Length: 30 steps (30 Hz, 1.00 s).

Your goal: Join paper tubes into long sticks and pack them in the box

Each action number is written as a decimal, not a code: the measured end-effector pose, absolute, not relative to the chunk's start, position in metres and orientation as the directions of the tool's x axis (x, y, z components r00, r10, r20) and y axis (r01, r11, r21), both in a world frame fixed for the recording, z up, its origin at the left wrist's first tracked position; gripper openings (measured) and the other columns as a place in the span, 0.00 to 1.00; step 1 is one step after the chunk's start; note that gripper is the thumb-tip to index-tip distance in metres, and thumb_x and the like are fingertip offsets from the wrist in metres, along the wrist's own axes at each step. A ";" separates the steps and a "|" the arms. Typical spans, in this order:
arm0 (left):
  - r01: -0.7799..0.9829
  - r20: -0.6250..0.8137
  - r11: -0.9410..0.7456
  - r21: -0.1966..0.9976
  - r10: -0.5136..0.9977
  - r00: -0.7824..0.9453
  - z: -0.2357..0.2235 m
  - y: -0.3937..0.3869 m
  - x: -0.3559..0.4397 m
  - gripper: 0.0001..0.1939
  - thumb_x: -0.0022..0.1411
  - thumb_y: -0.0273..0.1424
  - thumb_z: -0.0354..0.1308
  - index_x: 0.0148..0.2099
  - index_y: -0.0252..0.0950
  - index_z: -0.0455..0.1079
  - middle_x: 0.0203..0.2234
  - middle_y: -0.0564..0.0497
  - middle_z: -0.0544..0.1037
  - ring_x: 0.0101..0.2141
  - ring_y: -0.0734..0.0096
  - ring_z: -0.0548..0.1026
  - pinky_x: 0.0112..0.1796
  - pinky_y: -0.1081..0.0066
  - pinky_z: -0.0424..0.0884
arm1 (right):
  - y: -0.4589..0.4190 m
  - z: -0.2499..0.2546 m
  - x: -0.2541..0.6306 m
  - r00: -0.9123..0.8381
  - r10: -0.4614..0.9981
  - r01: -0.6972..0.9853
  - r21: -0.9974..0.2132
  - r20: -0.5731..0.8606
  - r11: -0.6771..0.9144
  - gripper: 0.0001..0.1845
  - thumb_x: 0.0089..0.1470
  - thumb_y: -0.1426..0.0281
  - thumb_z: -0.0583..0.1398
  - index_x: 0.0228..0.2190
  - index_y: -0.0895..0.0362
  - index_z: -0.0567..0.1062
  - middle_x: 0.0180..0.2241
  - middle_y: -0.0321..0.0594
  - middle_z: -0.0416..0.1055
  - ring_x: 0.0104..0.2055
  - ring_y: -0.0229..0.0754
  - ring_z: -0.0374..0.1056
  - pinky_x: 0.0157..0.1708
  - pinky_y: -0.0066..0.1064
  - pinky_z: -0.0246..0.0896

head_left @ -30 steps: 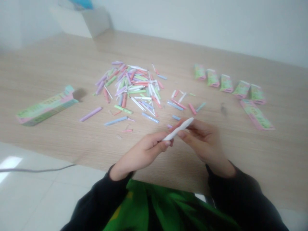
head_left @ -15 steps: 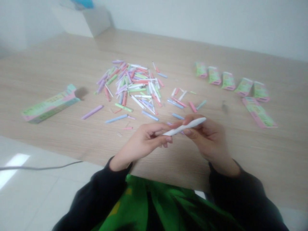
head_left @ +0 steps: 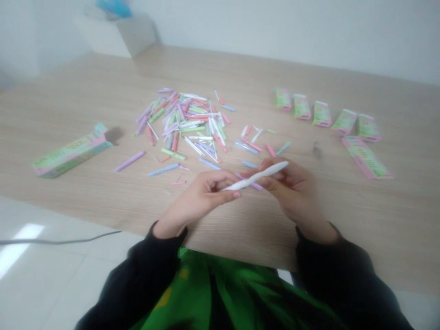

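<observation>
Head view: a wooden counter [head_left: 68, 101] is carrying green-and-pink packets [head_left: 321, 114] and a heap of pastel paper sticks [head_left: 185, 123]. Above the counter, the left hand [head_left: 195, 201] and right hand [head_left: 292, 192] are closed on a twisted white paper stick [head_left: 256, 176], pinching each end evenly to steady it.

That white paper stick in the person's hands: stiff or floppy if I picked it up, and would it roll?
The white paper stick is probably fairly stiff: it spans between the left hand and right hand without drooping, though its slight bend suggests creasing. It may roll a little, since it looks round.
</observation>
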<state>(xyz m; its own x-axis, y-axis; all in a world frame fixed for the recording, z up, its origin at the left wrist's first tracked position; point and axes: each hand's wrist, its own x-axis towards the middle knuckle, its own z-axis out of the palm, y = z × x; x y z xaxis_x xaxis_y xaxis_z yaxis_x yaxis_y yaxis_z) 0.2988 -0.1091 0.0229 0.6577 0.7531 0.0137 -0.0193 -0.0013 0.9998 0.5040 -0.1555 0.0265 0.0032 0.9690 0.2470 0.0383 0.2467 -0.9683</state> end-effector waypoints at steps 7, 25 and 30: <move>-0.009 -0.109 0.172 0.985 0.662 0.741 0.022 -0.112 0.296 0.22 0.72 0.46 0.52 0.41 0.32 0.76 0.25 0.54 0.68 0.22 0.77 0.59 0.24 0.71 0.53 | -0.152 0.021 0.505 -0.062 0.969 -0.031 -0.971 0.238 0.237 0.09 0.59 0.64 0.69 0.40 0.51 0.77 0.39 0.36 0.84 0.38 0.44 0.81 0.43 0.37 0.77; 0.144 -0.169 0.089 0.986 0.539 0.825 0.030 -0.108 0.289 0.17 0.74 0.39 0.50 0.44 0.33 0.75 0.30 0.52 0.69 0.31 0.72 0.65 0.33 0.71 0.61 | -0.154 0.026 0.500 -0.127 0.964 -0.106 -0.969 0.234 0.221 0.07 0.58 0.68 0.70 0.37 0.54 0.78 0.37 0.37 0.84 0.33 0.40 0.81 0.37 0.31 0.77; 0.058 -0.049 0.002 0.998 0.553 0.832 0.020 -0.108 0.295 0.16 0.74 0.40 0.51 0.38 0.35 0.69 0.27 0.53 0.71 0.28 0.73 0.69 0.32 0.72 0.65 | -0.152 0.025 0.504 -0.075 0.962 -0.067 -0.964 0.263 0.258 0.09 0.56 0.68 0.71 0.38 0.53 0.78 0.38 0.36 0.84 0.39 0.42 0.81 0.42 0.32 0.76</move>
<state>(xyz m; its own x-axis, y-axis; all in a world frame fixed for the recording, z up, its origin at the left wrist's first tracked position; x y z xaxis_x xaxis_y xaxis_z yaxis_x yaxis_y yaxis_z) 0.2949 -0.1076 0.0198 0.8319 0.5528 -0.0492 0.0579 0.0016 0.9983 0.5043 -0.1521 0.0251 -0.0751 0.9619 0.2628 -0.0672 0.2581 -0.9638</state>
